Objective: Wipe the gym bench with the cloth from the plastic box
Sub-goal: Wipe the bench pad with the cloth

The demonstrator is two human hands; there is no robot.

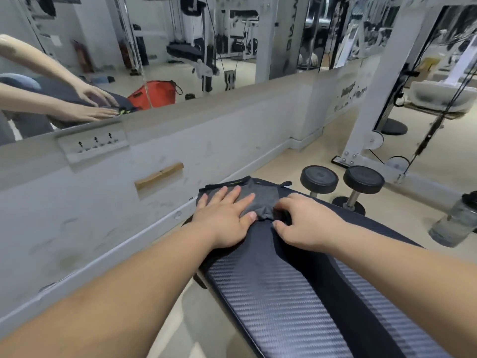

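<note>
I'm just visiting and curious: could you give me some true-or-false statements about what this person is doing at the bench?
1. The left hand lies flat on the cloth. True.
2. The cloth is spread on the floor. False: it lies on the far end of the gym bench.
3. Two dumbbells stand on the floor beside the bench. True.
4. The right hand holds the water bottle. False: its fingers curl at the cloth's near edge, and the bottle sits on the floor, apart from it.
5. A mirror on the wall reflects both hands. True.
</note>
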